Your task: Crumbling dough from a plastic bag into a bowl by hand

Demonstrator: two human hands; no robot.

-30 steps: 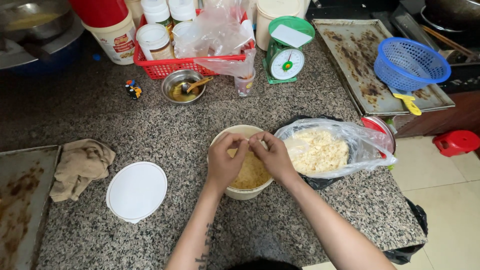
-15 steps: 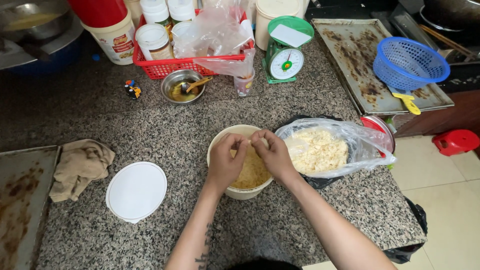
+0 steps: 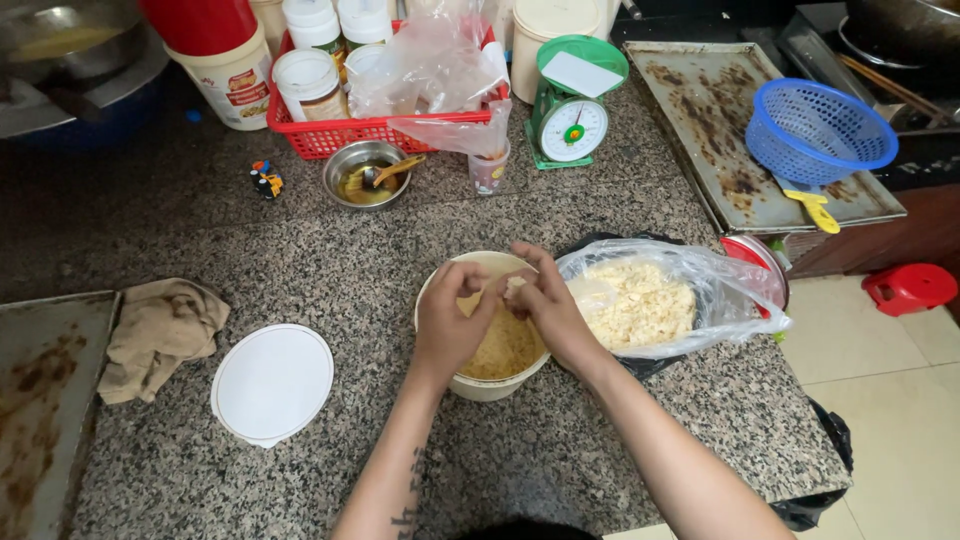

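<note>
both hands, left hand, right hand, fingertips pinched on a pale piece, above crumb-filled tub

A: Where's the tub?
B: Mid-bench, near the front edge, both hands over it, touching each other.
A: And the bag?
B: Just right of the tub. The lid lies to the tub's left, the rag left of that, a tray at the far left.
A: Behind?
B: A bowl, with a basket of jars behind it. The scale stands right of the basket; further right, a second tray carries a strainer
</note>
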